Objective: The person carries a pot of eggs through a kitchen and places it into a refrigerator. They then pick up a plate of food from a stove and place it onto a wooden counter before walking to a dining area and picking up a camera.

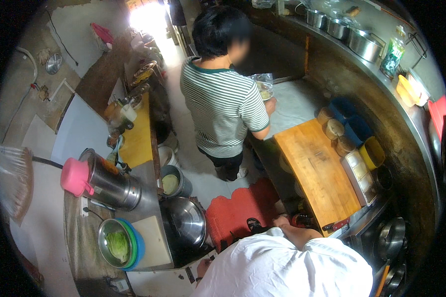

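Observation:
My left hand [203, 267] is low beside the white cabinet front [160, 280], partly hidden by my white shirt; whether it grips anything is unclear. My right hand [281, 221] hangs low near the edge of the red mat [238, 208], left of the wooden cutting board [319, 167]; its fingers are too small to read. A knife with a red handle [341, 224] lies at the board's near end. At the left, lettuce [117, 247] sits in a steel bowl [102, 239] above green and blue basins. A round steel lid [187, 222] is between the left counter and the mat.
A person in a striped shirt [223, 107] stands ahead, holding a clear plastic bag [263, 87]. Jars [334, 129] and a white divided seasoning box [358, 174] line the right counter. Pans [392, 237] sit at lower right, a steel urn [111, 182] at left, and a bucket [184, 185] on the floor.

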The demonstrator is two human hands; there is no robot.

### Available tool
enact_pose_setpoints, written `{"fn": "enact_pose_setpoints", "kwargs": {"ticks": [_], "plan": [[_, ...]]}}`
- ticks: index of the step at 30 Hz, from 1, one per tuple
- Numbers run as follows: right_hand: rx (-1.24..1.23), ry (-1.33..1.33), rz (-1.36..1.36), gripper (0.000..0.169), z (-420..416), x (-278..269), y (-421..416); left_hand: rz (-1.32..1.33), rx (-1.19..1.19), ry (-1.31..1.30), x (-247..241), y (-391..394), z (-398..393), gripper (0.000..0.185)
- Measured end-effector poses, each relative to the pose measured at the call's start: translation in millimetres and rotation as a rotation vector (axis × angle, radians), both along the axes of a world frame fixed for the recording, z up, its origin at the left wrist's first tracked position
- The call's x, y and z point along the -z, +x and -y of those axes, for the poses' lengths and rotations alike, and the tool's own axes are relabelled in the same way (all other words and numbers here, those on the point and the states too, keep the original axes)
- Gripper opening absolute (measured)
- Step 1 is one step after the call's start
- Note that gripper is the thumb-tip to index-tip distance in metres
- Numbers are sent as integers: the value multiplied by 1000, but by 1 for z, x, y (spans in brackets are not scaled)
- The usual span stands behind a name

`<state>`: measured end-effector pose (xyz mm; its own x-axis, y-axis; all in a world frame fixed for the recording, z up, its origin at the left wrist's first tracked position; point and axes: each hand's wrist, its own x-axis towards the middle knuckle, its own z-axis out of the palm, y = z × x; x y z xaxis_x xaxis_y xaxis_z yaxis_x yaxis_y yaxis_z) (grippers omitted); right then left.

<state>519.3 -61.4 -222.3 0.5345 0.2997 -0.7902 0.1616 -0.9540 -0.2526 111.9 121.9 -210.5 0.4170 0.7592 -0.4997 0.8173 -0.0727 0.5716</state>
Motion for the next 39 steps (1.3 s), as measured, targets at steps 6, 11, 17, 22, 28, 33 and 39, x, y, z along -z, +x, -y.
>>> {"fn": "enact_pose_setpoints", "kwargs": {"ticks": [6, 11, 17, 22, 28, 33, 39], "plan": [[-167, -12, 14, 47, -6, -8, -1, 92, -23, 7, 30, -21, 3, 27], [-314, 28, 99, 36, 7, 77, 3, 59, -20, -5, 32, -18, 2, 28], [-9, 29, 121, 37, -12, 57, -2, 19, -38, -2, 28, -26, 6, 29], [-172, 52, 163, 41, 11, 124, 13, 48, -61, -52, 22, -14, 6, 30], [-329, 67, 129, 44, -3, 89, 9, 7, -80, -35, -6, -7, 11, 30], [44, 40, 78, 49, -12, 48, 2, 14, -82, -25, 16, -20, 10, 31], [1, 49, 60, 49, -8, 20, 5, -67, -46, -23, -17, 1, 9, 31]]}}
